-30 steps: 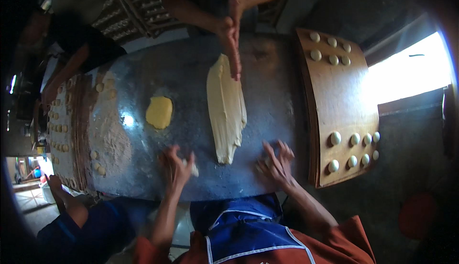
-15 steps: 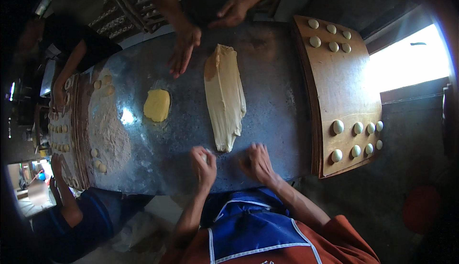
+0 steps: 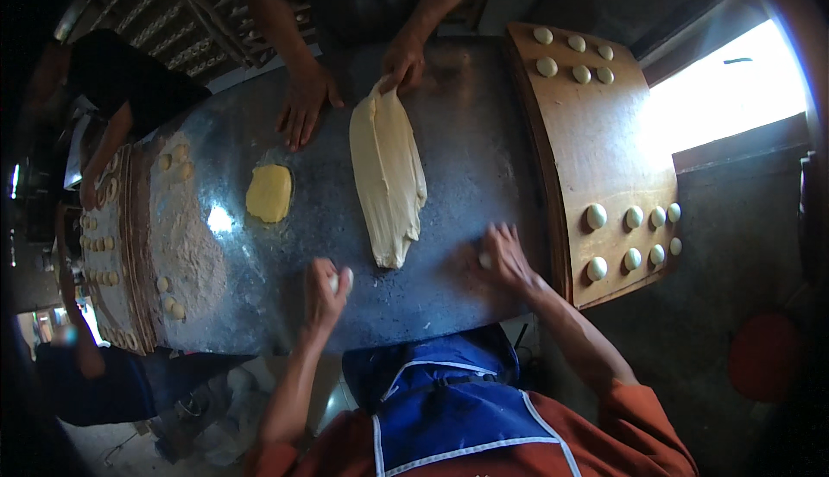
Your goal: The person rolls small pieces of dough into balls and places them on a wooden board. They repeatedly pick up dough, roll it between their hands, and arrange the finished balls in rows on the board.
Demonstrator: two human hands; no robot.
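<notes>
My left hand (image 3: 325,291) is curled round a small white dough ball (image 3: 344,281) near the front of the metal table (image 3: 458,175). My right hand (image 3: 509,257) is cupped over another small dough piece, mostly hidden, on the table's right part. Between and beyond them lies a long, pale, stretched slab of dough (image 3: 384,175), its far end pinched by the right hand (image 3: 406,67) of a person opposite, whose left hand (image 3: 304,106) rests spread on the steel. A yellow lump (image 3: 268,192) sits left of the slab.
Wooden boards (image 3: 587,157) with several dough balls line the right end. Scattered flour (image 3: 186,244) and dough pieces cover the left part, beside more boards (image 3: 117,270) with rings and balls. Other people (image 3: 129,80) work at the left. A bright opening (image 3: 717,93) is at the right.
My hands have moved closer together, then apart again, both curled. The person opposite has parted their joined hands, set one on the table and taken hold of the long dough's far end.
</notes>
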